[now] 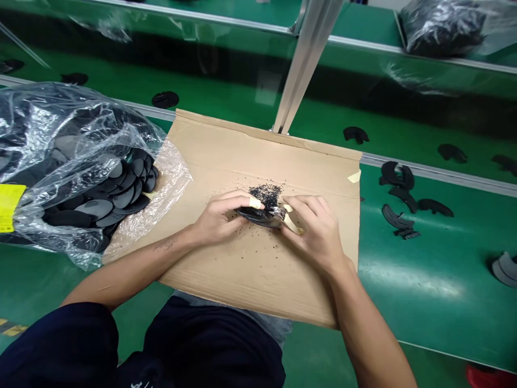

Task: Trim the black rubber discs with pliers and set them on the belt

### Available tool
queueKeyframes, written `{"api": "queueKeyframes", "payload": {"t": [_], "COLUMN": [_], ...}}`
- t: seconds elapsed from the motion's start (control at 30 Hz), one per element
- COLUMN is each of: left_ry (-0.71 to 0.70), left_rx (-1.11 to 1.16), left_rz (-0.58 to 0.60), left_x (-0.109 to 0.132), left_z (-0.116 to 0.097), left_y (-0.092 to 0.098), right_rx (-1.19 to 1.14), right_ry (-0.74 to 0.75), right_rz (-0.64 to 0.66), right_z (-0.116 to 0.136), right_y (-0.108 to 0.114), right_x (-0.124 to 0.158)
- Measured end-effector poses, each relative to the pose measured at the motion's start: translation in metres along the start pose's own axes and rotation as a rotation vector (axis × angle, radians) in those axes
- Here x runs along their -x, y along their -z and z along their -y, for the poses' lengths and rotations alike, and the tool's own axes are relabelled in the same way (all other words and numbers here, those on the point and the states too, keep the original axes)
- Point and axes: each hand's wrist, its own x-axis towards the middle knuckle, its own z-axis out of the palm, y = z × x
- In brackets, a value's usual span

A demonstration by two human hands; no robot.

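Observation:
My left hand (221,218) is closed on a thin, dark, rounded plastic part (260,216), gripping its left end with thumb and fingers. A tan wrap covers one fingertip. On the right end of that part, my right hand (313,226) pinches a small shiny metal tool (277,212), whose kind is mostly hidden by the fingers. Pale wraps cover some of these fingertips too. The tool appears to touch the part's edge. Just behind the part lies a heap of black shavings (266,195), with loose bits scattered around it on the cardboard sheet (226,280).
A clear plastic bag (84,118) at left spills many black oval parts (125,186) beside the cardboard. Several curved black pieces (398,175) lie on the green bench (436,275) at right. A metal post (307,64) rises behind the cardboard. A grey curved part (504,269) stands far right.

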Motion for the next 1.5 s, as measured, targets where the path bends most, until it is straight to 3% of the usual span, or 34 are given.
{"api": "queueKeyframes", "payload": {"t": [0.47,0.77,1.07,1.3,1.5], "left_ry": [-0.015,-0.011,0.053,0.026,-0.017], "left_rx": [0.035,0.114,0.160,0.145,-0.018], "left_rz": [0.018,-0.013,0.039,0.024,0.129], "left_x": [0.000,0.001,0.001,-0.003,-0.003], "left_z": [0.002,0.003,-0.003,-0.001,-0.002], "left_y": [0.000,-0.003,-0.001,0.005,0.002], "right_rx": [-0.042,0.047,0.147,0.124,0.296], "right_ry": [0.038,0.085,0.140,0.013,0.063], "right_rz": [0.045,-0.001,-0.062,-0.080,-0.048], "right_z": [0.000,0.004,0.013,0.009,0.008], "right_y": [-0.003,-0.001,0.001,-0.004,-0.006], "right_x": [0.003,0.004,0.006,0.006,0.002]}}
